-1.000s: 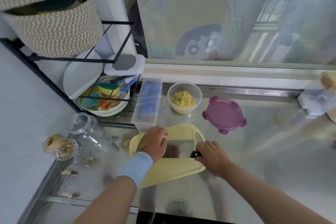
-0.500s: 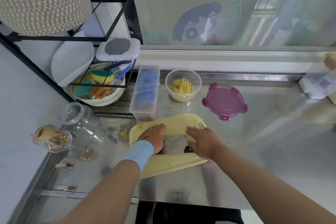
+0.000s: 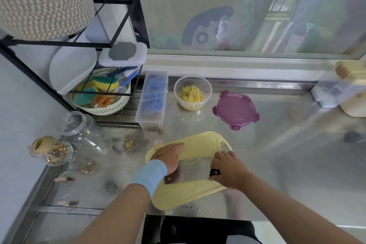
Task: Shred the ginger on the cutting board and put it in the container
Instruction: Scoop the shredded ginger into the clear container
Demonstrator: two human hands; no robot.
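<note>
We reckon the ginger shreds [image 3: 195,162] on the flat knife [image 3: 193,172] could slide onto the worktop [image 3: 277,144] if it tilts on the way to the container [image 3: 208,97], at twelve o'clock from the cutting board [image 3: 188,194]. Our left hand [image 3: 170,156] rests straight-fingered against the blade. Our right hand [image 3: 227,170] grips the handle.

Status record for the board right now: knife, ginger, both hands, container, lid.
knife: blade lies flat on the cutting board
ginger: a few shreds on the blade
left hand: fingers straight, at the blade's left end
right hand: grips the knife handle
container: open, holds shreds, behind the board
lid: purple, off, right of the container
</note>
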